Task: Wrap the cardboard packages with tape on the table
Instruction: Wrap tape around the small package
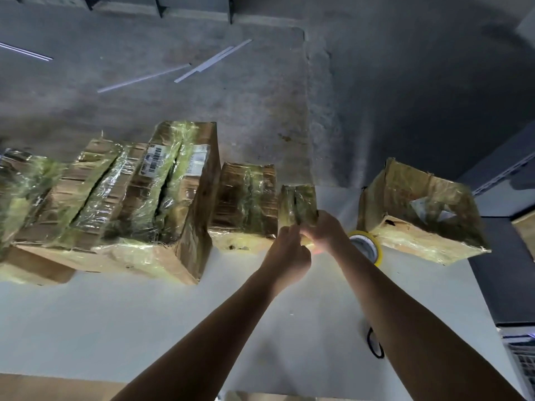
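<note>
A small tape-wrapped cardboard package stands near the far edge of the white table. My right hand grips its near lower corner. My left hand pinches the package's near edge right beside the right hand. A yellowish tape roll lies on the table just behind my right wrist, partly hidden by it. To the left stand a medium wrapped package and a large wrapped bundle of boxes.
An open-topped taped cardboard box sits at the table's far right corner. A black cord loop lies by my right forearm. Another wrapped package is at the far left. Cardboard shows at the near left edge. White strips lie on the concrete floor beyond.
</note>
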Motion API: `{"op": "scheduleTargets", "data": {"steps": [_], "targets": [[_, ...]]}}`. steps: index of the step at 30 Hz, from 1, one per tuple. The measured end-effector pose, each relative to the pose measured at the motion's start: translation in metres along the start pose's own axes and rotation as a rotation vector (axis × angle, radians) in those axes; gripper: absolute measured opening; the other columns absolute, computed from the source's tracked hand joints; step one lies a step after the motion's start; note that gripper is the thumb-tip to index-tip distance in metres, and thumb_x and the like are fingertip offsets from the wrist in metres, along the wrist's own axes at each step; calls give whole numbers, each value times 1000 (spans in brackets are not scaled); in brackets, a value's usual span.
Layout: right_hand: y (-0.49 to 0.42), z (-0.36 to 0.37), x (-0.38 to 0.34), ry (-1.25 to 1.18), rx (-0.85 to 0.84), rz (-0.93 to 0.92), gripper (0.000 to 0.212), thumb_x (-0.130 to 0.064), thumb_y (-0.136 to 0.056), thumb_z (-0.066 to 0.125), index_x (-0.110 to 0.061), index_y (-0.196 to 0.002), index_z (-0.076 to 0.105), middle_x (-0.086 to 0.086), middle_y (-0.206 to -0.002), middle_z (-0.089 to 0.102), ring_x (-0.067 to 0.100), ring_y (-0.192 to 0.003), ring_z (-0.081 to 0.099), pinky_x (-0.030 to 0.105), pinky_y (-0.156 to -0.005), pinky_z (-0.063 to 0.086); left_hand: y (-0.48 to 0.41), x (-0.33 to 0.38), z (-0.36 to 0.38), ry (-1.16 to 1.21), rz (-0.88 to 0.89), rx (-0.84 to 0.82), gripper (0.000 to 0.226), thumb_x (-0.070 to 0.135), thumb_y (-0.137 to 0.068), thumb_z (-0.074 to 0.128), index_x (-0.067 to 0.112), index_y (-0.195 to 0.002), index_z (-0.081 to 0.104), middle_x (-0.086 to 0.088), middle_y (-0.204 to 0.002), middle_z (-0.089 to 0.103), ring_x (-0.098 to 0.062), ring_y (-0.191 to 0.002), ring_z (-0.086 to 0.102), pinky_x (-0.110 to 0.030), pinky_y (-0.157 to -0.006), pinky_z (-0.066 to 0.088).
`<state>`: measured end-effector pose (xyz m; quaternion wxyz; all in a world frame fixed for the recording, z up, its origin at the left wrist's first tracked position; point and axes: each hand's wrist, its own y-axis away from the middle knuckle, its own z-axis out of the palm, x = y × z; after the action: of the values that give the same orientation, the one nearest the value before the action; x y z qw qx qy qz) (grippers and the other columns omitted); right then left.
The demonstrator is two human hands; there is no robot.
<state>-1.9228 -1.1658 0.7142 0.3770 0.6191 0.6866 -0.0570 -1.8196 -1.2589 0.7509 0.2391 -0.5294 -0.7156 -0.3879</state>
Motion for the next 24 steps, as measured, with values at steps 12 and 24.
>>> {"op": "scheduleTargets", "data": {"steps": [12,24], "targets": [[69,-36,64,207,-349,-189,53,-32,-80,69,-26,-130,53,-4,-103,67,13,-89,64,29,-75,52,32,-19,32,-796,545,-56,42,7,-53,84,13,-93,72,-16,-105,64,-37,-94,65,-42,-71,56],[34,-28,139,514,45,-139,39,-26,-84,68,-15,-122,60,12,-134,53,35,-120,51,38,-91,45,43,9,30,-798,351,-97,29,22,-90,53,16,-118,52,-7,-129,47,-25,-114,52,-32,-86,45]]}}
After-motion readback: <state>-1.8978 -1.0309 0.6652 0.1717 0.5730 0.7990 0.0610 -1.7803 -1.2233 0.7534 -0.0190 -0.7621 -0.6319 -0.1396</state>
